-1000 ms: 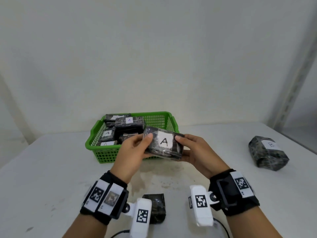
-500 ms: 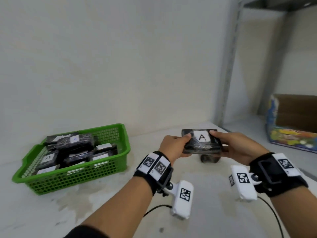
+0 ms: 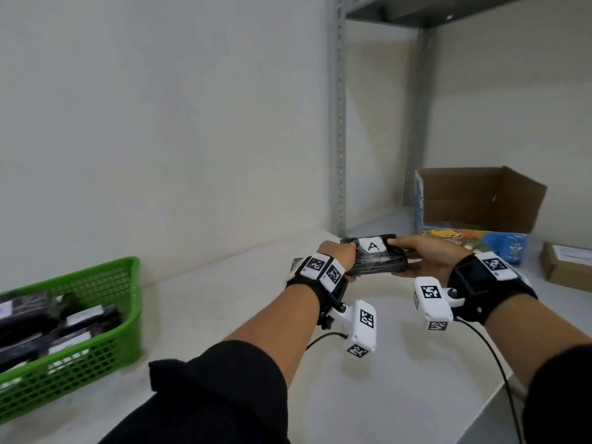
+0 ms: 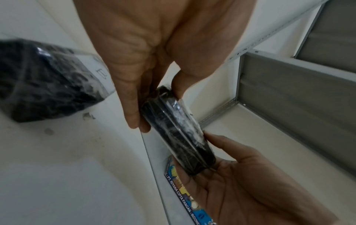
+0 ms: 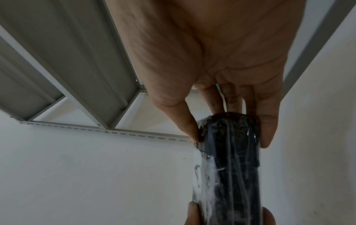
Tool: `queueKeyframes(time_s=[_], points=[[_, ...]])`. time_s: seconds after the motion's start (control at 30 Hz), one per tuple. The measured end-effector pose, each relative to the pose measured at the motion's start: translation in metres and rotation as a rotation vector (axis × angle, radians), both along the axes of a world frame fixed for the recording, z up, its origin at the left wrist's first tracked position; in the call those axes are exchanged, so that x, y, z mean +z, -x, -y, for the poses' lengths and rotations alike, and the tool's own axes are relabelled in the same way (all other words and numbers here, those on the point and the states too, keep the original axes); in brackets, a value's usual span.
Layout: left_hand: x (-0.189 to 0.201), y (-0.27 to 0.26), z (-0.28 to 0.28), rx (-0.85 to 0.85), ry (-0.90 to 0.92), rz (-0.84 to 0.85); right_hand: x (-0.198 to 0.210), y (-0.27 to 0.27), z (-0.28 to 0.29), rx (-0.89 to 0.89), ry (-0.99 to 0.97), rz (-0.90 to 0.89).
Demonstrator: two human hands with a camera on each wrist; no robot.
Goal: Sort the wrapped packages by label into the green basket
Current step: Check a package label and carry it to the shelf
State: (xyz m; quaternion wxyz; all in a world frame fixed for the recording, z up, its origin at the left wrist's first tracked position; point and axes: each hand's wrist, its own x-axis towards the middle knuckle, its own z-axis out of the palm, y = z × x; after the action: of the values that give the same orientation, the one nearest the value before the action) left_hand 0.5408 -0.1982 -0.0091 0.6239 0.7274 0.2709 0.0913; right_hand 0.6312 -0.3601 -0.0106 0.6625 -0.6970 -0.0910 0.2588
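Note:
A flat black wrapped package [image 3: 374, 255] with a white label marked A is held level above the table's far right corner. My left hand [image 3: 339, 256] pinches its left end and my right hand [image 3: 416, 256] pinches its right end, thumbs on top. The left wrist view shows the package [image 4: 177, 134] edge-on between both hands; the right wrist view shows the same package [image 5: 229, 164] between thumb and fingers. The green basket [image 3: 105, 318] stands at the far left with several labelled black packages inside. Another black wrapped package [image 4: 44, 80] lies on the table under my left hand.
A grey metal shelf post [image 3: 338, 123] rises at the table's right end. On the shelf beyond stand an open cardboard box [image 3: 477, 200] with a colourful printed front and a small brown carton [image 3: 563, 267]. Cables hang from both wrist cameras.
Both hands have carried the A package rightward, away from the basket towards the shelf. The view has swung right, so the basket now sits at the left edge.

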Motion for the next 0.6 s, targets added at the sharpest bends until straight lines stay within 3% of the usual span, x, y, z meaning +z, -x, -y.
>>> queueKeyframes(time_s=[0.13,0.23,0.37,0.47,0.6], points=[[-0.008,-0.015,0.01,-0.076,-0.191,-0.071,-0.014,-0.018,0.002,-0.005,0.047,0.0],[-0.019,-0.019,0.012,-0.189,-0.438,-0.167,-0.029,-0.028,0.001,-0.006,0.153,0.011],[-0.032,-0.02,0.008,-0.203,-0.706,-0.314,-0.051,-0.038,-0.008,-0.032,0.215,-0.008],[-0.036,-0.017,0.01,-0.32,-0.988,-0.352,-0.057,-0.037,-0.018,-0.039,0.244,0.001],[-0.035,-0.011,0.011,-0.405,-1.199,-0.393,-0.06,-0.038,-0.025,-0.053,0.294,0.045]])
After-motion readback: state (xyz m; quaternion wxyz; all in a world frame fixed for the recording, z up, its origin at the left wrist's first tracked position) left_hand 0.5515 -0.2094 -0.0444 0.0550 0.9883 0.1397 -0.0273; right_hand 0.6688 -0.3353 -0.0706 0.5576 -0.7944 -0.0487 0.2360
